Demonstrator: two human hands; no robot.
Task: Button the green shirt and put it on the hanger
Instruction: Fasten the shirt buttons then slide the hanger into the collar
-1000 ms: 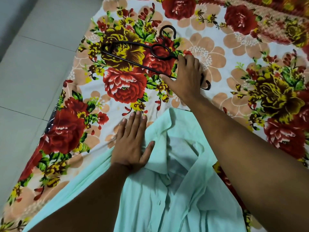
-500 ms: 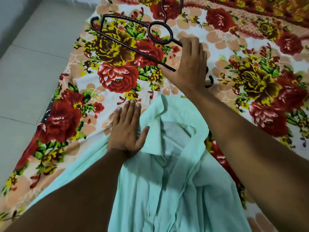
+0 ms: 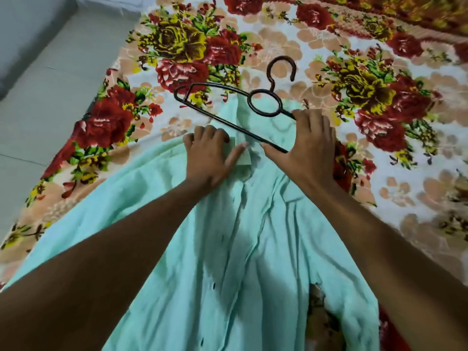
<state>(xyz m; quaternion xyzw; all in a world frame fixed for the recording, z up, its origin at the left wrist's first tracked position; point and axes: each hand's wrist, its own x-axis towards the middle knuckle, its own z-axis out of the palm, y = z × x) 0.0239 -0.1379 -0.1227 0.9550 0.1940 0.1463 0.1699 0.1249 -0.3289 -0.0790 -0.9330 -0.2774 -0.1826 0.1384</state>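
My right hand [image 3: 307, 145] is curled around the right end of the black hanger [image 3: 235, 110], fingers over the top wire and thumb under the lower bar, so I carry the whole frame from one end, tilted, with its hook [image 3: 282, 69] pointing away from me. I hold it there, I judge, to leave the far arm free to slide into the neck opening. My left hand [image 3: 210, 155] grips the left side of the collar [image 3: 243, 158], fingers curled at the fabric's edge and thumb laid along the collar tip; that seems meant to pin the cloth and keep the neck spread while the wire goes in. The green shirt [image 3: 228, 249] lies flat on its back, collar away from me, the hanger hovering just over the collar. The front looks closed along the placket, though I cannot make out single buttons. Under it all is the floral blanket [image 3: 379, 97], with pale floor tiles [image 3: 50, 84] to the left
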